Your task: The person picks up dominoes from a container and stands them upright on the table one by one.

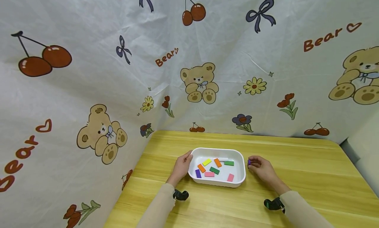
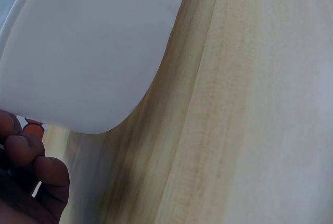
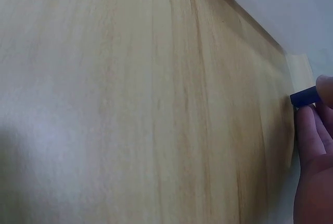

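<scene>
A white plastic tray (image 1: 214, 182) stands on the table, with several small coloured blocks lying flat in it. At its left end my left hand (image 1: 181, 167) grips the rim; in the left wrist view the curled fingers (image 2: 53, 171) show below the tray's corner (image 2: 93, 78). Just beyond the right end of the tray, my right hand (image 1: 262, 169) pinches a small purple block (image 1: 249, 162) between thumb and fingers. That block looks dark blue in the right wrist view, sticking out past the fingertips low beside the tray wall (image 3: 270, 5).
Inside the tray are a yellow block (image 1: 207, 162), a purple block (image 1: 198, 173), a white one (image 1: 223, 159), and orange, green and pink pairs. The wooden table (image 1: 266, 144) ends at a printed cloth (image 1: 225, 116) behind and on the left. Both wrists carry black bands.
</scene>
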{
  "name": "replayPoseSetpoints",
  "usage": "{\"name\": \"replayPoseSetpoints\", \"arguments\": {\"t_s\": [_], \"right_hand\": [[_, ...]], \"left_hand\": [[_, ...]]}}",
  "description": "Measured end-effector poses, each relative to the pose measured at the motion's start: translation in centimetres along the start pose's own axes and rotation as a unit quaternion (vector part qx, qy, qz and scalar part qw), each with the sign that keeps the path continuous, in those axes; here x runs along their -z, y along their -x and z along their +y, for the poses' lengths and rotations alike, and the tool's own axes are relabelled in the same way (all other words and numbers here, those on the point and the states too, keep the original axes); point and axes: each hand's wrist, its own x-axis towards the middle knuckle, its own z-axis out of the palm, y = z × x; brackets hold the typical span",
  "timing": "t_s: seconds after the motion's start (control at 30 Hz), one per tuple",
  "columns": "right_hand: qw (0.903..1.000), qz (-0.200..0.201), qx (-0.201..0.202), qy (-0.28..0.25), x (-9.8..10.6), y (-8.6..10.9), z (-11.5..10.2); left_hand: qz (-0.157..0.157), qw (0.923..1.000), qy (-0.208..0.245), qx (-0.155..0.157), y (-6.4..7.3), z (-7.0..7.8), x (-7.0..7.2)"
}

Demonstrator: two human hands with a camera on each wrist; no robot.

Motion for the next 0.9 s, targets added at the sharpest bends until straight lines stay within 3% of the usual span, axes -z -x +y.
{"name": "replayPoseSetpoints", "arguments": {"t_s": [0.4,0.9], "right_hand": [[0.9996,0.018,-0.006,-0.019,0.5,0.0,0.7],[0.9993,0.030,0.020,-0.010,1.4,0.4,-0.5]], "left_hand": [[0.004,1.0000,0.008,-0.001,-0.1,-0.1,-0.2],[0.007,0.9999,0.001,-0.009,-0.1,-0.2,-0.2]]}}
